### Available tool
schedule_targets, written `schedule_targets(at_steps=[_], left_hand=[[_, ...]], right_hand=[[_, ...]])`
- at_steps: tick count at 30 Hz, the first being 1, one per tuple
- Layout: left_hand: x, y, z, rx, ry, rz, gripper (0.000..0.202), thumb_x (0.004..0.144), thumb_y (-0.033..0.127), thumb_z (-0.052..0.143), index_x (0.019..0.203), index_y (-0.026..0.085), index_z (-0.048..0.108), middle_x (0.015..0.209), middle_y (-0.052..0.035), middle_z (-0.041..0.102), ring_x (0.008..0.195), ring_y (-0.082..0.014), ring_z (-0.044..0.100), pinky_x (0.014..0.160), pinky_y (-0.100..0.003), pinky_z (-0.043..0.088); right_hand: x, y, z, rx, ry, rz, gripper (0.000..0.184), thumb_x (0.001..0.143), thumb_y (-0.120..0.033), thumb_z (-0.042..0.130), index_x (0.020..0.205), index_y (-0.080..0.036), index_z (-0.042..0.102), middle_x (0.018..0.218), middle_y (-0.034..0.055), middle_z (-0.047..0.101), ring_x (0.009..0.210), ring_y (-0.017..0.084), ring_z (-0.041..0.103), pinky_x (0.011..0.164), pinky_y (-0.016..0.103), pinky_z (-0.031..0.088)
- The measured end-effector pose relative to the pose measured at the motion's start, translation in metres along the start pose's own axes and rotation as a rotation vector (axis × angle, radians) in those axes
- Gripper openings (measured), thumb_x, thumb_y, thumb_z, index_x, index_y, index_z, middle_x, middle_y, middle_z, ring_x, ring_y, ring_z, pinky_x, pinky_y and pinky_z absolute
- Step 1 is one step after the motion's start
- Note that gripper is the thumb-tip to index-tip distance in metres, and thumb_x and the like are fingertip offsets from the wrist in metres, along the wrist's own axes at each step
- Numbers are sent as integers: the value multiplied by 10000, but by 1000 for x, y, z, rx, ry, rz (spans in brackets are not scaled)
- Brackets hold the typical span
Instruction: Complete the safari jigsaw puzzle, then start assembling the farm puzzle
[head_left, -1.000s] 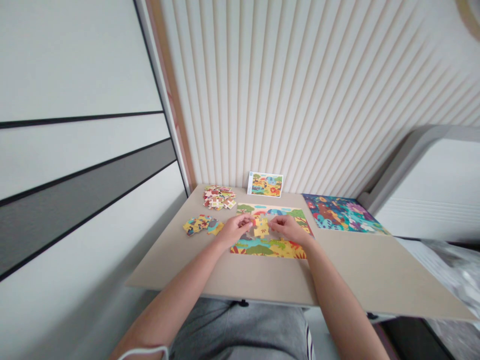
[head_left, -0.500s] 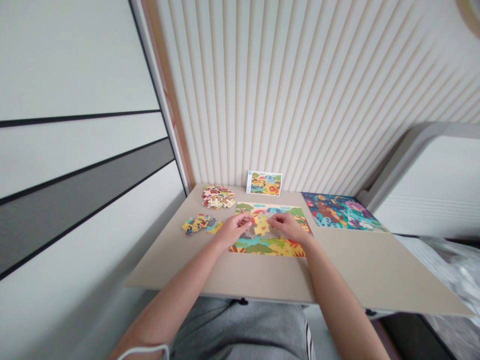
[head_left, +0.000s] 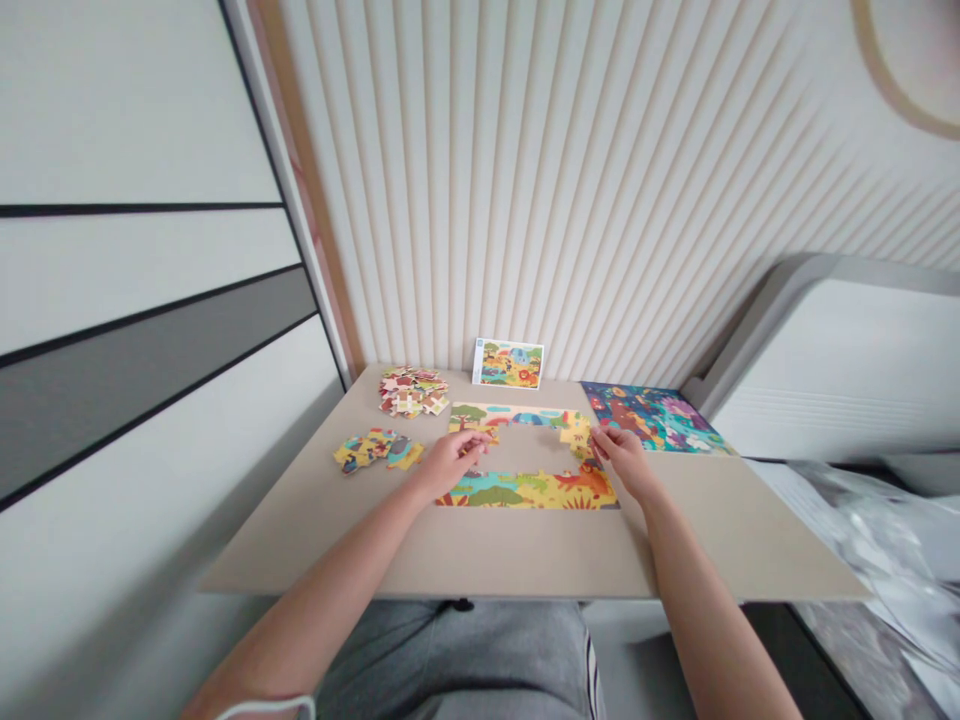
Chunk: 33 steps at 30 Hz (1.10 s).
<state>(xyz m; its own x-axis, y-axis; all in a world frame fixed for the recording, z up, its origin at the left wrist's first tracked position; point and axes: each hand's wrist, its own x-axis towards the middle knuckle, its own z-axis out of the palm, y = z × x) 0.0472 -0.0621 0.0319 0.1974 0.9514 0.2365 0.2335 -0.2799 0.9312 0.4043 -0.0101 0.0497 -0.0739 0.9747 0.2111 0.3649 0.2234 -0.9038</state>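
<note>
A partly assembled animal jigsaw puzzle [head_left: 517, 492] lies on the table, its border joined around a bare middle. My right hand [head_left: 621, 455] pinches a yellow puzzle piece [head_left: 574, 432] by its right side, over the puzzle's right border. At the left border, my left hand [head_left: 456, 458] hovers with loosely bent fingers apart and no piece visible in them. Left of that hand lie several loose yellow and blue puzzle pieces [head_left: 375, 449].
A heap of puzzle pieces [head_left: 411, 391] sits at the table's back left. Against the ribbed wall leans a picture card [head_left: 508, 363] of the animal scene. Another puzzle [head_left: 652, 418], dark blue, lies at the back right. Clear plastic wrapping [head_left: 892, 540] is beyond the table's right edge.
My right hand has carried the yellow piece from the puzzle's middle to its right border. My left hand stays near the left border. The camera view has shifted slightly.
</note>
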Motion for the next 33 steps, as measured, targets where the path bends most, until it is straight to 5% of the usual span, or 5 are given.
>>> schedule_targets(at_steps=[8, 19, 23, 33], left_hand=[[-2, 4, -1, 48, 46, 13, 281, 904, 398, 577, 1055, 204, 714, 941, -51, 738, 715, -176, 677, 667, -281, 541], [6, -14, -17, 417, 417, 86, 208, 903, 279, 516, 988, 212, 694, 927, -66, 738, 760, -215, 655, 758, -319, 494], [7, -17, -17, 482, 436, 78, 192, 893, 255, 520, 978, 214, 687, 901, -61, 738, 746, -214, 657, 752, -312, 490], [6, -18, -16, 547, 397, 61, 173, 918, 250, 522, 997, 205, 669, 929, -45, 744, 754, -188, 669, 743, -289, 493]], right_hand=[[-3, 2, -2, -111, -8, -44, 527, 811, -697, 583, 689, -187, 642, 631, 22, 593, 596, 159, 496, 570, 289, 393], [2, 12, -6, -125, 252, -56, 508, 851, -657, 551, 734, -175, 660, 679, 47, 622, 650, 184, 525, 642, 316, 407], [4, 18, -9, -119, 339, -33, 537, 842, -678, 545, 798, -161, 682, 738, 76, 660, 677, 200, 557, 651, 323, 421], [2, 10, -3, -143, 294, -39, 539, 831, -674, 569, 702, -159, 662, 625, 27, 606, 616, 166, 516, 623, 290, 383]])
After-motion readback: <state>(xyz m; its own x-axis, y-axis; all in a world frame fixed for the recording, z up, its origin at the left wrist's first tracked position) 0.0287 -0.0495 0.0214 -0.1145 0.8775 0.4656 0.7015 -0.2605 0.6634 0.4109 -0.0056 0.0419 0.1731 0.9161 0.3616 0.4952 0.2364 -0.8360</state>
